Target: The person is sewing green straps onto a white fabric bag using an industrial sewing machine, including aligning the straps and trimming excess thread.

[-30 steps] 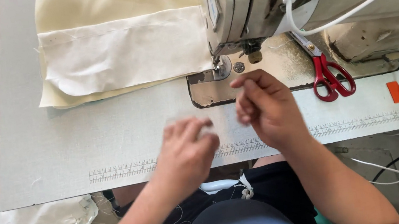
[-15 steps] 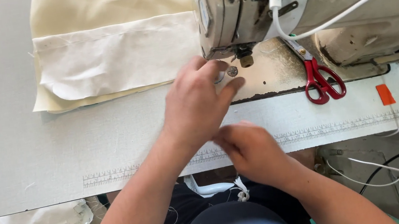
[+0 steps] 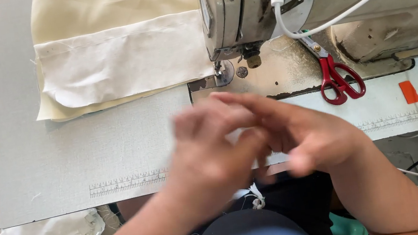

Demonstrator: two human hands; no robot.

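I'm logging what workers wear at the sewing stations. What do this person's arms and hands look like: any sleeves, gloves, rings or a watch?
Both forearms are bare as far as the head camera shows, with no sleeve in view. The left hand and right hand wear no gloves. No watch or bracelet shows on either wrist. The fingers are motion-blurred, so small rings cannot be ruled out.

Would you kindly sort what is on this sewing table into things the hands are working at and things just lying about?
In hand:
left hand and right hand, blurred, fingers together over the table's front edge; whatever they hold cannot be made out
sewing machine, nearest

Lying about:
folded cream fabric
red scissors
orange tag
white cable
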